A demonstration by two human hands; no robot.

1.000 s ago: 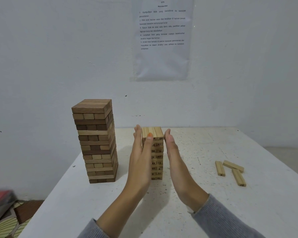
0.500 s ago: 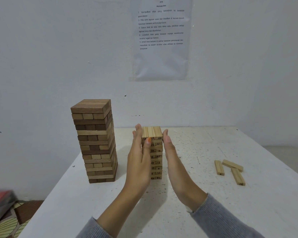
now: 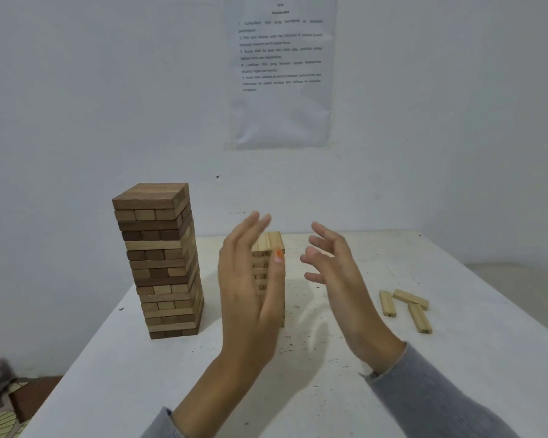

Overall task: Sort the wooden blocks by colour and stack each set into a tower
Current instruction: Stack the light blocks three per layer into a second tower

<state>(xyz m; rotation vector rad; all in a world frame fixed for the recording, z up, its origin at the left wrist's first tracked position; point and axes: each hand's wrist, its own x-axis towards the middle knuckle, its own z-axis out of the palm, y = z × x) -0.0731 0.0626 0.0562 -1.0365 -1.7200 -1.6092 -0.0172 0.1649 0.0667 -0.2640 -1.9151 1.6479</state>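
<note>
the tall brown wooden block tower (image 3: 159,260) stands at nine o'clock of the left hand (image 3: 250,292), which is flat, straight-fingered and empty in front of the short pale wooden block tower (image 3: 268,243); whether they touch i cannot tell. the right hand (image 3: 339,279), fingers spread and holding nothing, hangs clear of that tower's three o'clock side. three loose pale wooden blocks (image 3: 405,306) lie on the white table (image 3: 298,390) about four o'clock of the right hand, the nearer one, two running roughly twelve-to-six and one ten-to-four.
</note>
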